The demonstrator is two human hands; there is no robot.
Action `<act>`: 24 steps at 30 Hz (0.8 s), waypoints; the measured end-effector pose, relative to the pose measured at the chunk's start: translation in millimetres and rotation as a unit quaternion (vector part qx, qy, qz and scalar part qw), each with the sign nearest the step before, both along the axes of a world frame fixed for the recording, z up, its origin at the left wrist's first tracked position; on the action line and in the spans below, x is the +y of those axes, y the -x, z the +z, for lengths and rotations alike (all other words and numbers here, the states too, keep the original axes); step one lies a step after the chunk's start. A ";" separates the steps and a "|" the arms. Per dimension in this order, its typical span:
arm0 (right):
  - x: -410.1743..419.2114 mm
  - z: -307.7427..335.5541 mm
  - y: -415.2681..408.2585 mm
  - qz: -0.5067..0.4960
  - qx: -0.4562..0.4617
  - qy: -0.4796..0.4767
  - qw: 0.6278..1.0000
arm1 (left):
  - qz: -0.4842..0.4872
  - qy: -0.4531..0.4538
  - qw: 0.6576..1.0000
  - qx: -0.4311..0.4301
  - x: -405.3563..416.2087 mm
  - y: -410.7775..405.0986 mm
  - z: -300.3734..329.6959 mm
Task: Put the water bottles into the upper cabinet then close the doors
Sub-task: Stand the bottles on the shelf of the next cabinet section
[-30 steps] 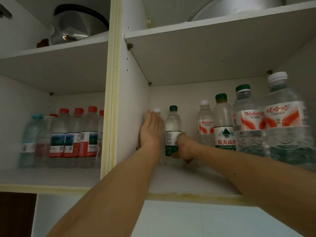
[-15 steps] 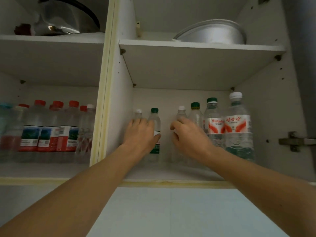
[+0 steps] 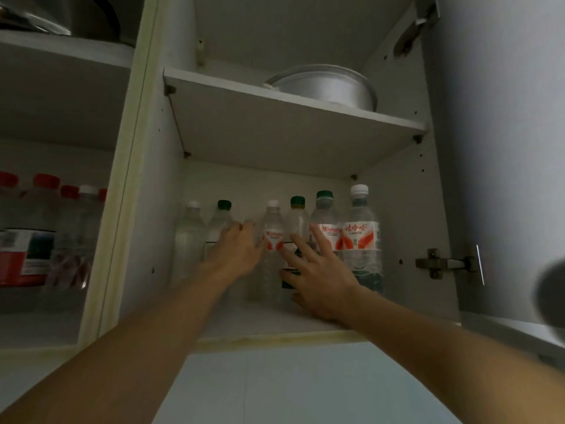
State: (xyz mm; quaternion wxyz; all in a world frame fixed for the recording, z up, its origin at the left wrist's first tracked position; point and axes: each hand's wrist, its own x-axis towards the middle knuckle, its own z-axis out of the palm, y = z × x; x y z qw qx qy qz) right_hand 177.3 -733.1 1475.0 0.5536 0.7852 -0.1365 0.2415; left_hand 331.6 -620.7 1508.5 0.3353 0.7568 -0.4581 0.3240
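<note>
on lower shelf (image 3: 263, 322): bottle row (image 3: 359, 240); both hands (image 3: 237, 252) spread, gripping nothing; pot (image 3: 324, 87) above.

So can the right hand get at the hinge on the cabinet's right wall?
Probably yes. The right hand rests open in front of the bottles, and the wall space between them and the hinge looks bare.

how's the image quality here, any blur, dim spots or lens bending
Head view: dim, greyish light with no glare; the left compartment's red-capped bottles are smeared by blur, while the white-capped bottle on the right reads fairly sharp; a dark out-of-focus blob intrudes at the right edge; wide-angle bending tilts the cabinet divider and open door; both forearms look stretched.
</note>
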 end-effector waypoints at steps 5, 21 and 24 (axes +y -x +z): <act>-10.3 1.5 10.7 0.012 -0.004 0.020 1.000 | -0.046 -0.016 0.995 0.082 -11.3 -6.2 13.9; -38.5 1.6 39.5 0.021 0.007 0.024 0.999 | -0.159 -0.020 0.972 0.171 -47.3 -13.0 30.3; -45.1 2.1 40.3 0.027 0.008 0.017 0.999 | -0.193 0.006 0.969 0.154 -46.6 -24.0 25.2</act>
